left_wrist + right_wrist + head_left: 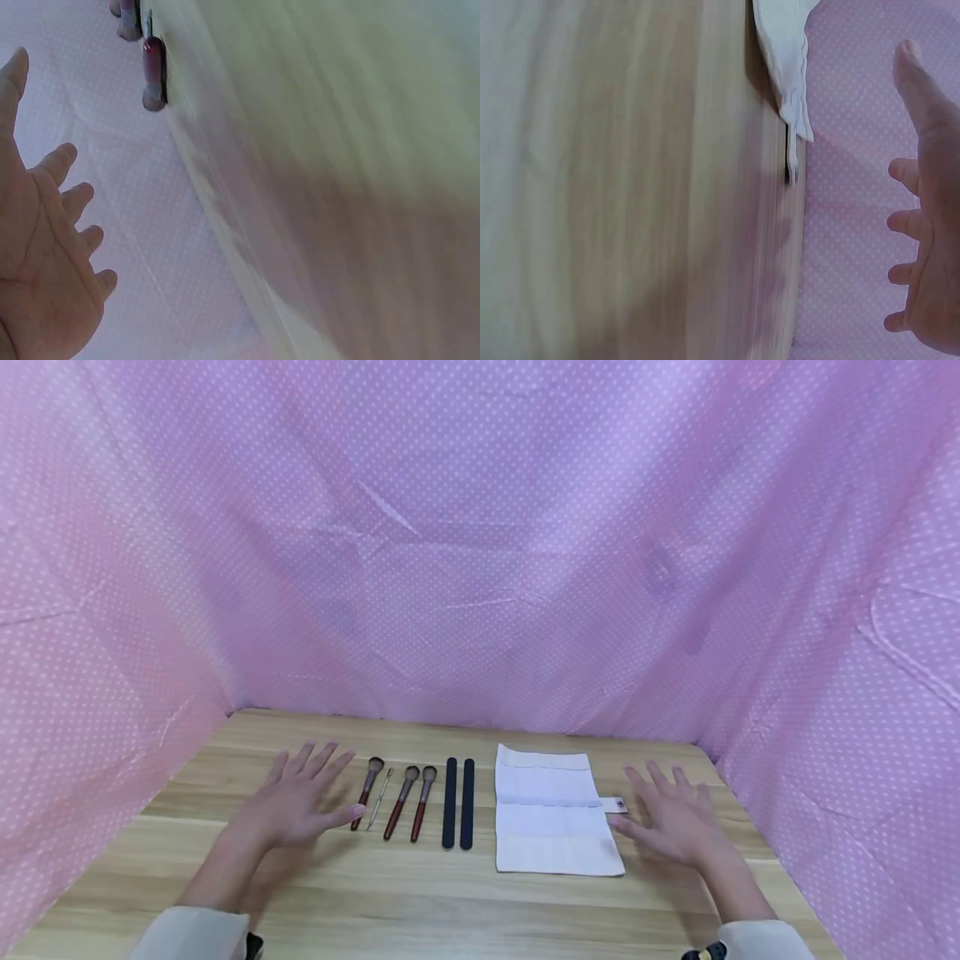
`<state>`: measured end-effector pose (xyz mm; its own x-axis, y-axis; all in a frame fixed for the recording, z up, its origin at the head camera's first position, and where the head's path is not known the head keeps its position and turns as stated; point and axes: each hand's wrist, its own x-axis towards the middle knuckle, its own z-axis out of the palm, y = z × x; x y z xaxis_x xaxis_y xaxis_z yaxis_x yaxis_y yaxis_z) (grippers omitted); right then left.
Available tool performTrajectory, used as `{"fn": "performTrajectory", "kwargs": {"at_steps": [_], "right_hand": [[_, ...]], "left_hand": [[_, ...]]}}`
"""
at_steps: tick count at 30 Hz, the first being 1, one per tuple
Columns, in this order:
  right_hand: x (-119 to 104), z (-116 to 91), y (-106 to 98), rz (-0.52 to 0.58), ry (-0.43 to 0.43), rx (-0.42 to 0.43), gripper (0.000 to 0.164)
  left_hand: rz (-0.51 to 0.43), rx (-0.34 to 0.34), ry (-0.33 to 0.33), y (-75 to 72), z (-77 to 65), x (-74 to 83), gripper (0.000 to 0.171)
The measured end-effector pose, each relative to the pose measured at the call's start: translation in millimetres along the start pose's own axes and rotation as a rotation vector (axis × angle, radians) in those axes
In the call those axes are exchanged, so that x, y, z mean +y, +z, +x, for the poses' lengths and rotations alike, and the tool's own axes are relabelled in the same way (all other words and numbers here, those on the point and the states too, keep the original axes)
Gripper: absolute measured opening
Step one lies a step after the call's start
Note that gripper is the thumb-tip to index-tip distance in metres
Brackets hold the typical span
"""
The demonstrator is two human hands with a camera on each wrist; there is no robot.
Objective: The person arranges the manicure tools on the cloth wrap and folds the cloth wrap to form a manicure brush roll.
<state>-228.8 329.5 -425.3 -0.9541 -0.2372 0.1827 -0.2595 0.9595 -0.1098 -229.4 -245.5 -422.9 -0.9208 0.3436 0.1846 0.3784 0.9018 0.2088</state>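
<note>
Fingers wide-spread, empty, on left hand and right hand, red-handled round-bristled brush on pale wooden tabletop at nearer left hand's three o'clock, long axis one-to-seven, white rectangular fabric pouch at right hand's nine.

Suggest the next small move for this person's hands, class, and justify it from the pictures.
Probably bring the left hand in to pinch the leftmost brush: that hand is open, empty and nearest this brush, while the white cloth wrap lies unfolded, perhaps ready to receive it.
</note>
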Motion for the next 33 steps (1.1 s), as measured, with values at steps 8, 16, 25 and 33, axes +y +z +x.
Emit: {"fn": "performTrajectory", "kwargs": {"at_steps": [8, 16, 25, 33], "right_hand": [[-19, 17, 3, 0.057, -0.068, -0.008, 0.093], [-42, 38, 15, 0.086, -0.127, -0.012, 0.089], [-73, 58, 23, 0.155, -0.166, -0.050, 0.081], [-98, 68, 35, 0.255, -0.179, -0.103, 0.068]], "left_hand": [[0.004, -0.019, 0.058, 13.7, 29.8, 13.0, 0.087], [0.001, -0.075, 0.129, 21.5, 64.1, 42.8, 0.085], [0.038, -0.183, 0.190, 36.0, 94.4, 72.1, 0.082], [0.078, -0.252, 0.229, 50.8, 112.4, 91.4, 0.079]]}}
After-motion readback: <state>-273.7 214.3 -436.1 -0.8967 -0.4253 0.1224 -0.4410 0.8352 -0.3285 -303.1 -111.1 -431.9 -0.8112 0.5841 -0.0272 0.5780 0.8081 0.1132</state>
